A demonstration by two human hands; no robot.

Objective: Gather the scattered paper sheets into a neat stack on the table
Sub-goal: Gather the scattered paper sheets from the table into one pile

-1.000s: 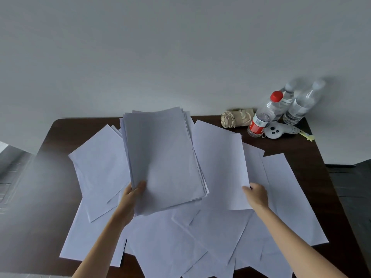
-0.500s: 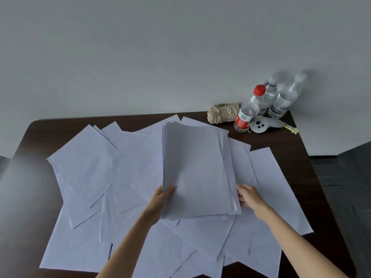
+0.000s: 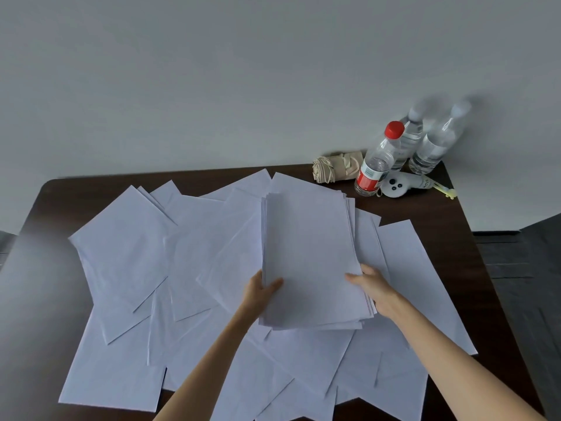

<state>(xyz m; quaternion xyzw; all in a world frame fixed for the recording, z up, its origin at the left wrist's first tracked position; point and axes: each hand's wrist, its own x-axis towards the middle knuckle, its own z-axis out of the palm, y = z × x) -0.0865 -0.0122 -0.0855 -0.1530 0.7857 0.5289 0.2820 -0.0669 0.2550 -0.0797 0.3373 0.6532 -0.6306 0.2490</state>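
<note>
We record one counter (image 3: 45, 268), dark brown, set against a pale wall (image 3: 273, 71). Two bare hands are in view.

The left grip (image 3: 261, 291) pinches the stack of sheets (image 3: 306, 253) at its left edge near the near corner, with the thumb on the top sheet and the fingers hidden beneath. The right grip (image 3: 368, 284) pinches the same stack at its right edge. Its thumb lies flat on top and its fingers are curled behind the edge.

There is one stack, held between the two grips right of the counter's middle, above the spread paper. Its sheets are roughly aligned, with edges fanned slightly along the right side and near end. We cannot tell whether its far end rests on the paper below.

The loose sheets (image 3: 121, 238) cover most of the counter, overlapping at many angles. They number well over ten, but the overlap prevents an exact count. Several near edges overhang or reach the counter's front.

In the far right corner we count three plastic bottles:
- One red-capped bottle (image 3: 378, 159) with a red label.
- Two clear bottles (image 3: 437, 144) behind it, close to the wall.

Also in that corner:
- One rolled beige cloth (image 3: 337, 167), just left of the red-capped bottle.
- One white handheld device (image 3: 397, 186) with dark buttons, just right of that bottle.
- One small yellow item (image 3: 446, 191) at the device's far end, whose kind we cannot tell.
</note>
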